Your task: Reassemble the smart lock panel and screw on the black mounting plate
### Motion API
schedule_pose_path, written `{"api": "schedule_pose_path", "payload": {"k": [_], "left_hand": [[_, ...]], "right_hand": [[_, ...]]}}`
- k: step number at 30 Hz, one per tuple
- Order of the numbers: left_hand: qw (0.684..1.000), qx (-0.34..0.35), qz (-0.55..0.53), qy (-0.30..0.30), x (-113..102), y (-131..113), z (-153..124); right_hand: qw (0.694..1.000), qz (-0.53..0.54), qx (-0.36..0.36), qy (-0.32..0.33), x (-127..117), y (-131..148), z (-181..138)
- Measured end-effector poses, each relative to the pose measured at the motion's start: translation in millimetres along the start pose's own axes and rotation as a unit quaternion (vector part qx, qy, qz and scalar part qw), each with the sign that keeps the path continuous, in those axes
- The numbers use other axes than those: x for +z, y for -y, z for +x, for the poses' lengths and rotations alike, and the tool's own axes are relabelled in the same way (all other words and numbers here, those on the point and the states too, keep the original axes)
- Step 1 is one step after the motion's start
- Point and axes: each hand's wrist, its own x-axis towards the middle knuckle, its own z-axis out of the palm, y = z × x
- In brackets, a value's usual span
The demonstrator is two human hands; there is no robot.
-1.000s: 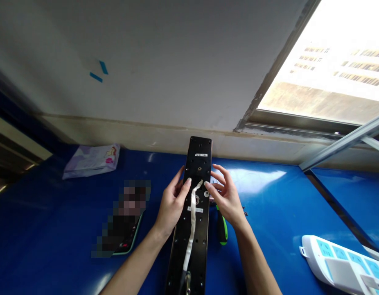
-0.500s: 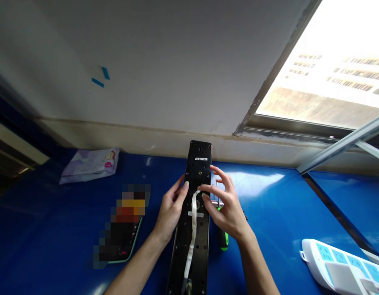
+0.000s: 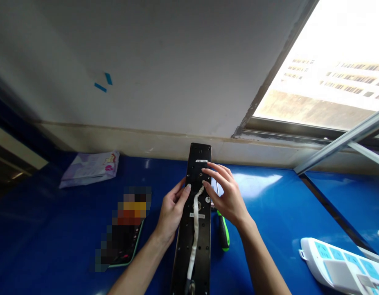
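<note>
A long black panel (image 3: 197, 229) with small holes and white labels lies lengthwise on the blue table (image 3: 54, 229), its far end against the wall. A white flat ribbon cable (image 3: 194, 229) runs down its middle. My left hand (image 3: 172, 211) grips the panel's left edge, thumb on its face. My right hand (image 3: 224, 194) hovers over the panel's upper right part with fingers spread and curved, fingertips near the cable's top end. A screwdriver with a green and black handle (image 3: 224, 233) lies on the table just right of the panel, partly under my right hand.
A phone (image 3: 123, 241) in a green case lies left of the panel. A white and purple packet (image 3: 89, 168) sits at the back left by the wall. A white power strip with blue sockets (image 3: 339, 266) is at the lower right. A window frame (image 3: 300, 131) runs along the back right.
My right hand has lifted from the cable's top end and moved slightly up the panel, fingers spreading. My left hand keeps its hold on the panel's left edge.
</note>
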Motion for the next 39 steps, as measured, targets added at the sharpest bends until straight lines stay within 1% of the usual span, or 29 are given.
{"api": "schedule_pose_path", "payload": {"k": [4,7,11,14,17,21,26,29,32,35,37,39], "left_hand": [[1.0,0.021,0.012,-0.018,0.2,1.1,1.9],[0.999,0.029,0.028,-0.037,2.5,2.5,2.4],[0.996,0.037,0.055,-0.051,6.8,3.0,0.6],[0.995,0.047,0.068,-0.06,7.7,3.2,-0.1],[0.995,0.047,0.07,-0.057,6.1,4.9,0.6],[0.994,0.062,0.077,-0.041,4.2,6.3,1.2],[0.99,0.071,0.102,-0.061,5.9,6.1,-0.3],[0.987,0.081,0.12,-0.068,6.9,6.4,-1.8],[0.986,0.085,0.131,-0.066,6.2,6.4,-2.2],[0.984,0.088,0.143,-0.063,4.2,6.2,-1.2],[0.982,0.092,0.153,-0.058,2.7,6.3,-0.1],[0.982,0.094,0.154,-0.057,1.6,6.9,1.1]], "right_hand": [[1.0,0.014,0.009,0.008,7.5,-1.7,3.5],[0.999,0.032,0.032,0.002,4.7,-0.3,0.7],[0.992,0.035,0.116,-0.025,-11.8,6.1,-9.3],[0.984,0.037,0.175,-0.001,-25.4,13.7,-17.1],[0.976,0.051,0.21,0.02,-31.1,19.6,-21.1],[0.974,0.069,0.215,0.029,-21.6,17.7,-22.5],[0.971,0.09,0.212,0.068,-1.3,6.1,-24.0],[0.97,0.089,0.213,0.078,1.7,3.9,-22.9],[0.97,0.07,0.216,0.087,-7.1,7.2,-22.7],[0.965,-0.001,0.249,0.081,-24.0,11.1,-30.7],[0.954,-0.065,0.275,0.098,-33.6,12.1,-41.8],[0.942,-0.107,0.289,0.132,-37.2,12.1,-54.6]]}}
